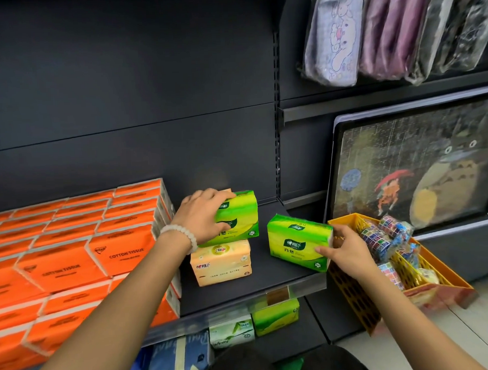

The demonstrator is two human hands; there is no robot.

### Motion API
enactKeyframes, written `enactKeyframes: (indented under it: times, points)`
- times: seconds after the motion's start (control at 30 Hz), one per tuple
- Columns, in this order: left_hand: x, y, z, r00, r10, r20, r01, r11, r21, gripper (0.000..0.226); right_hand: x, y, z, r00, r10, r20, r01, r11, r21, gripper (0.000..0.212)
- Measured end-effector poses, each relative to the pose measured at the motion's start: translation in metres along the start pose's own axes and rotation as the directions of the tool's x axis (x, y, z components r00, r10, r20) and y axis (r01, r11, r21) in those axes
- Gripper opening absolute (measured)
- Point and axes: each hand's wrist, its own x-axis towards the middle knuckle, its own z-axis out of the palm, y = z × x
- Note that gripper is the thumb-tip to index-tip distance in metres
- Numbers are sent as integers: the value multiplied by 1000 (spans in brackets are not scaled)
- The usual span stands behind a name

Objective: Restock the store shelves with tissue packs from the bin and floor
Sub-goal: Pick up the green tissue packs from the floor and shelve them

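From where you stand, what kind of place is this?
Most likely a small shop. Dark slotted shelves hold stacked orange tissue packs, wrapped goods stand on the next unit, and both hands are placing green packs.

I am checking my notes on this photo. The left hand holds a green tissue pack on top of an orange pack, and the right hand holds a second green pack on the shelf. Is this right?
Not quite. In the head view, the green tissue pack under the left hand sits on a pale peach pack, not an orange one. The right hand does hold a second green pack on the shelf.
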Motion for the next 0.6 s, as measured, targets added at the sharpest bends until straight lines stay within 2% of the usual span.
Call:
enactKeyframes:
  times: [0.2, 0.43, 0.53, 0.6]
  points:
    - [19, 20, -3, 988, 62, -144, -89, 977, -195, 66, 29, -1, -13, 1000, 9, 5, -9, 986, 168, 62]
    - [71, 34, 26, 983, 80, -163, -139, 908, -394, 66, 102, -9, -20, 994, -21, 111, -17, 943, 333, 49]
    - [91, 45, 46, 983, 137, -119, -173, 906, -385, 67, 132, 0, -22, 985, -9, 175, -58, 926, 372, 50]
    - [103, 51, 58, 980, 177, -89, -195, 936, -292, 72, 147, 4, -20, 978, -11, 210, -72, 921, 384, 47]
